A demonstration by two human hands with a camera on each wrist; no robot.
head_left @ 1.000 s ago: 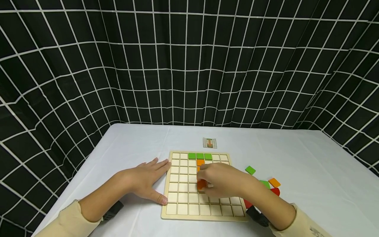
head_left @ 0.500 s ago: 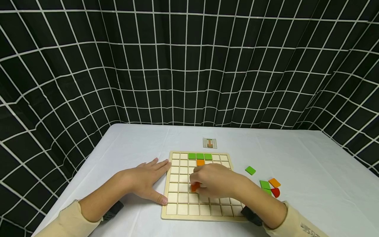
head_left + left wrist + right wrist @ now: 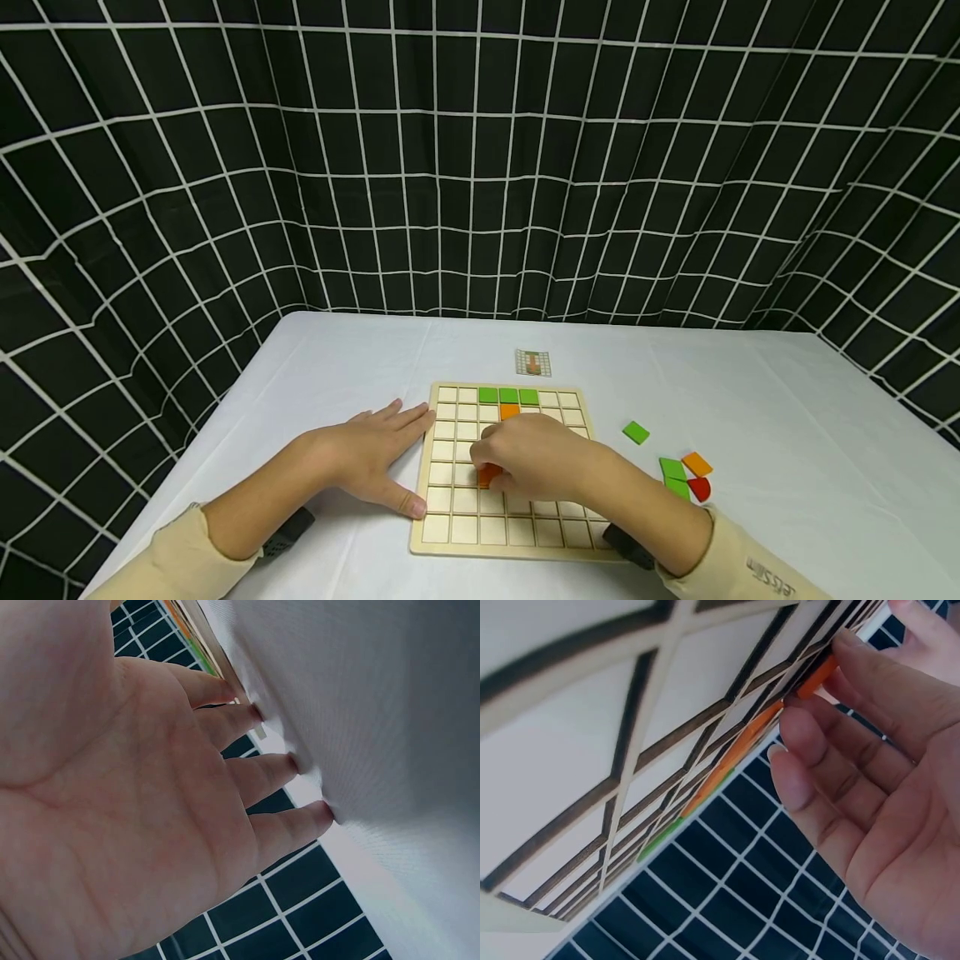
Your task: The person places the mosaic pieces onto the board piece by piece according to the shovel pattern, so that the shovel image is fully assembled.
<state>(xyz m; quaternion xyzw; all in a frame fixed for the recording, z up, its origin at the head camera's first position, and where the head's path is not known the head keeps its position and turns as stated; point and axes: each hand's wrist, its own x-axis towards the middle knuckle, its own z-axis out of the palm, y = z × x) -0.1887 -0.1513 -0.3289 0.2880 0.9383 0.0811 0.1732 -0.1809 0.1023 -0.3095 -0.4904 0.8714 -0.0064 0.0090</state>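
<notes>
A wooden grid board (image 3: pixel 517 552) lies on the table. Several tiles sit in its cells: three green tiles (image 3: pixel 508 396) along the far row and an orange tile (image 3: pixel 509 412) below the middle one. My right hand (image 3: pixel 536 454) is over the middle of the board. Its thumb and fingers pinch an orange-red tile (image 3: pixel 489 475), whose edge also shows as a tile (image 3: pixel 817 677) against the board in the right wrist view. More cells are hidden under this hand. My left hand (image 3: pixel 375 457) rests spread, with fingertips and thumb at the board's left edge.
Right of the board lie loose pieces: a green tile (image 3: pixel 636 432), another green tile (image 3: pixel 672 469), an orange tile (image 3: pixel 696 463) and a red rounded piece (image 3: pixel 700 488). A small pattern card (image 3: pixel 532 362) lies behind the board. A black gridded curtain (image 3: pixel 480 167) surrounds the table.
My right hand has shifted left by about one column, carrying the orange-red tile with it. The left hand has stayed in place at the board's edge.
</notes>
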